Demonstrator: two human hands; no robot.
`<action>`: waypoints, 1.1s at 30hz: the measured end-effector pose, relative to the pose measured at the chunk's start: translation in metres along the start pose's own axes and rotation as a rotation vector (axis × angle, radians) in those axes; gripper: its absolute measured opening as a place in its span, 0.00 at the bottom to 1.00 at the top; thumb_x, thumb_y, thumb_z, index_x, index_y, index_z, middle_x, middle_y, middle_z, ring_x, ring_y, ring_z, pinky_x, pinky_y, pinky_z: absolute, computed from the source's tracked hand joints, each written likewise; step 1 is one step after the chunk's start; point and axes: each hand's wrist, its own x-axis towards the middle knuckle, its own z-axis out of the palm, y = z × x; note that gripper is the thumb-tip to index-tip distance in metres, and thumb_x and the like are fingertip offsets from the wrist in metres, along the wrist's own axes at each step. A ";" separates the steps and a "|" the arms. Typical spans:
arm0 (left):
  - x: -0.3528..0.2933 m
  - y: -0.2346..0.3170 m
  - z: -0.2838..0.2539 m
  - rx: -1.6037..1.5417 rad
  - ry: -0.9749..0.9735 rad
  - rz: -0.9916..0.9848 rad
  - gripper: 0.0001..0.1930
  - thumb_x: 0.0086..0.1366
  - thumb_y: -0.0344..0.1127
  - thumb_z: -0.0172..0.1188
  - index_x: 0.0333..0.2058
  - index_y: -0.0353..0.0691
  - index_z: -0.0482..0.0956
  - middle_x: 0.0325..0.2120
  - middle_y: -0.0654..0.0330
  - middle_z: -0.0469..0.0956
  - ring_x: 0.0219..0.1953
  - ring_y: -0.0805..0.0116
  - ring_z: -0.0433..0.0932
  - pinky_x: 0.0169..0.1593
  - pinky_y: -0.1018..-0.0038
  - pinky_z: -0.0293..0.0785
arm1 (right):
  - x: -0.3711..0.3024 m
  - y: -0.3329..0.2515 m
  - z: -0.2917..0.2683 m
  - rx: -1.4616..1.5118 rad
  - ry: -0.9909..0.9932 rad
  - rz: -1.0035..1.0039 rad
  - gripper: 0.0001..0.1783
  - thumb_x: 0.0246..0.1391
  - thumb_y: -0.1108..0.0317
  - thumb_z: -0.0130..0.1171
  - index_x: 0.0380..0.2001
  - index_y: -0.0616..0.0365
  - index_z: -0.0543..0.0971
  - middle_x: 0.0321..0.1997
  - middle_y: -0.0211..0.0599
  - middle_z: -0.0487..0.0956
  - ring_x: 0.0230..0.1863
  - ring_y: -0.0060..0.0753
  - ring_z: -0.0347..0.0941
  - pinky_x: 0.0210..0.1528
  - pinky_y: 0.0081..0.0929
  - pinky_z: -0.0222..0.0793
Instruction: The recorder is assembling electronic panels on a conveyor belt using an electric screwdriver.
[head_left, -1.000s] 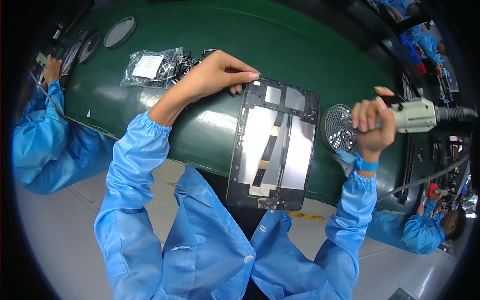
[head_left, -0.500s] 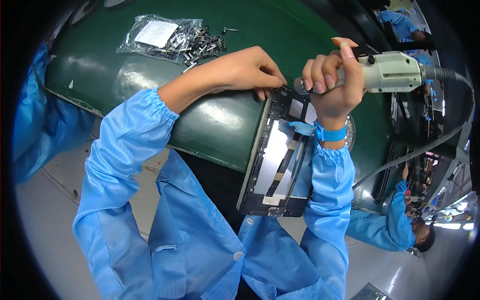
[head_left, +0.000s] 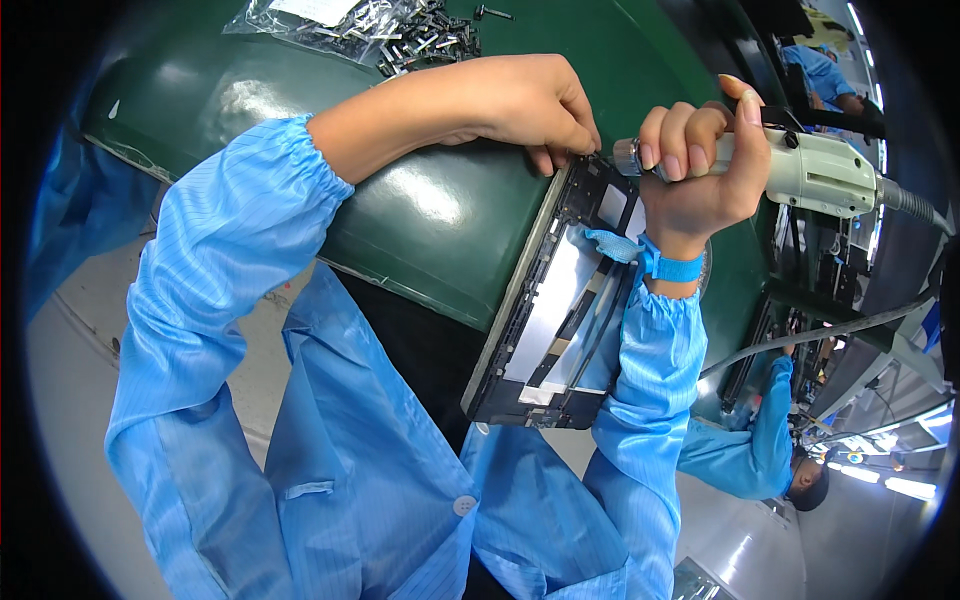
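An opened tablet (head_left: 546,325), with a black frame and silver inner plates, lies slanted across the table's near edge. At its far corner my left hand (head_left: 545,110) is closed, thumb and fingertips pinched together; what is between them is too small to make out. My right hand (head_left: 705,165) is wrapped round a pale electric screwdriver (head_left: 820,175) held sideways over the tablet's far right side. Its metal tip end points left, towards my left fingertips. A blue wrist strap (head_left: 675,266) circles my right wrist, and its loose end hangs over the tablet.
On the green table (head_left: 420,240), a clear bag (head_left: 290,30) and a pile of small black and silver parts (head_left: 430,40) lie at the far left. The screwdriver's grey cable (head_left: 830,330) loops down at right. A co-worker in blue (head_left: 745,450) sits at lower right.
The tablet, both hands and the screwdriver sit slightly higher in view, and the bag of parts has shifted towards the upper edge. My hands keep the same holds.
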 end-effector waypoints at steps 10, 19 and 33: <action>0.002 -0.005 0.004 -0.036 0.060 0.045 0.10 0.57 0.29 0.59 0.34 0.29 0.82 0.23 0.55 0.79 0.22 0.73 0.78 0.30 0.80 0.77 | -0.004 0.006 0.005 -0.090 0.079 -0.001 0.19 0.61 0.57 0.42 0.39 0.64 0.72 0.10 0.21 0.52 0.09 0.16 0.49 0.14 0.22 0.52; -0.001 -0.003 0.004 -0.032 0.079 0.025 0.10 0.55 0.29 0.59 0.33 0.29 0.83 0.22 0.54 0.79 0.22 0.73 0.79 0.30 0.80 0.77 | -0.004 0.009 0.002 -0.055 0.041 -0.021 0.18 0.60 0.58 0.43 0.38 0.62 0.74 0.10 0.21 0.52 0.09 0.16 0.48 0.14 0.21 0.52; -0.003 0.011 -0.002 -0.114 -0.058 -0.064 0.12 0.60 0.28 0.54 0.36 0.24 0.81 0.23 0.56 0.80 0.22 0.74 0.75 0.29 0.79 0.72 | 0.001 0.010 0.002 -0.058 -0.055 0.046 0.17 0.62 0.56 0.45 0.30 0.58 0.73 0.11 0.22 0.52 0.11 0.18 0.50 0.16 0.23 0.54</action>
